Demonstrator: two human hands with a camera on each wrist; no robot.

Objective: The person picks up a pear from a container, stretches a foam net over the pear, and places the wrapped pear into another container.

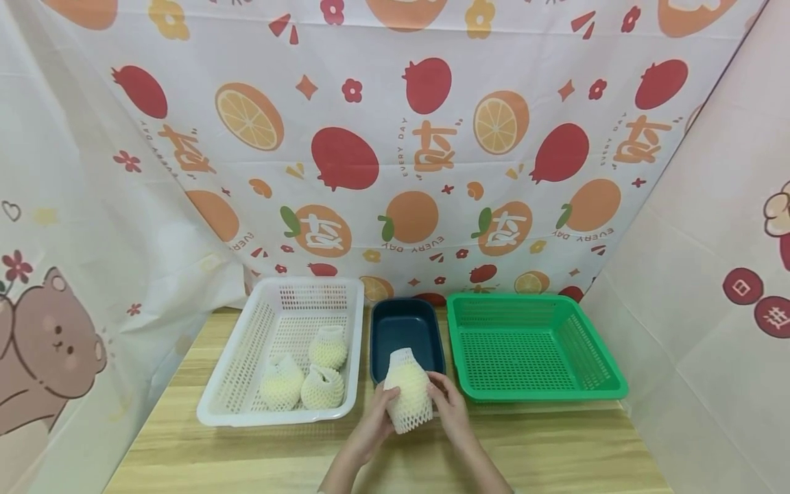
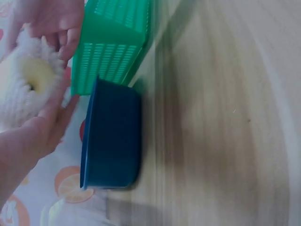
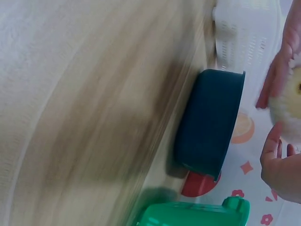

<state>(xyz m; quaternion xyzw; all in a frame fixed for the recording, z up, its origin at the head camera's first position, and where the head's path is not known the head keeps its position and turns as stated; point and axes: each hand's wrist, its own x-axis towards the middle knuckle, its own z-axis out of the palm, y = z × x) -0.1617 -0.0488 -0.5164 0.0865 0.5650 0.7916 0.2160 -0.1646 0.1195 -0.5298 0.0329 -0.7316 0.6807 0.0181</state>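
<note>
A pale yellow, pear-like fruit (image 1: 407, 387) in a white foam net is held up in front of the dark blue bin (image 1: 404, 329), overlapping its near end in the head view. My left hand (image 1: 374, 416) grips it from the left, thumb on the net and fingers behind. From the other side my right hand (image 1: 452, 414) holds the net with thumb and fingers. A small dark spot shows on the bare end of the fruit (image 2: 40, 77) through the net's opening in the left wrist view. Both wrist views show it raised above table height.
To the left stands a white perforated basket (image 1: 212, 412) with several netted fruits (image 1: 282, 384) inside. A green perforated basket (image 1: 537, 394) is to the right of the bin. All stand on the wooden table (image 1: 247, 460), near a printed cloth (image 1: 382, 89) hanging behind.
</note>
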